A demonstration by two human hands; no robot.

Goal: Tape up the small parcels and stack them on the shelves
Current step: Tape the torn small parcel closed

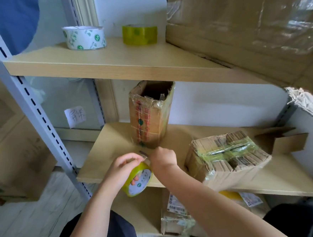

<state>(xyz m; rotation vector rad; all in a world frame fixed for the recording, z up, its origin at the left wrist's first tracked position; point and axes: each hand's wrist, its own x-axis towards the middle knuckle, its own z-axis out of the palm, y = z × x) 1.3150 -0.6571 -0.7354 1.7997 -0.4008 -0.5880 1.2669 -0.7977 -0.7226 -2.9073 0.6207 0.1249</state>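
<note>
My left hand (123, 169) grips a yellow tape roll (138, 179) at the front edge of the middle shelf (109, 149), fingers through its core. My right hand (163, 158) pinches the loose tape end at the top of the roll. Just behind the hands a tall, narrow cardboard parcel (151, 117) stands upright with its top open and old tape on it. To the right a flat parcel (227, 157) wrapped in greenish tape lies on the same shelf.
The upper shelf (111, 64) carries a white tape roll (85, 37), a yellow tape roll (139, 34) and a big cardboard box (247, 25). A small open box (285, 140) sits far right. Labelled parcels (177, 216) lie below. A grey slotted upright (30, 101) stands left.
</note>
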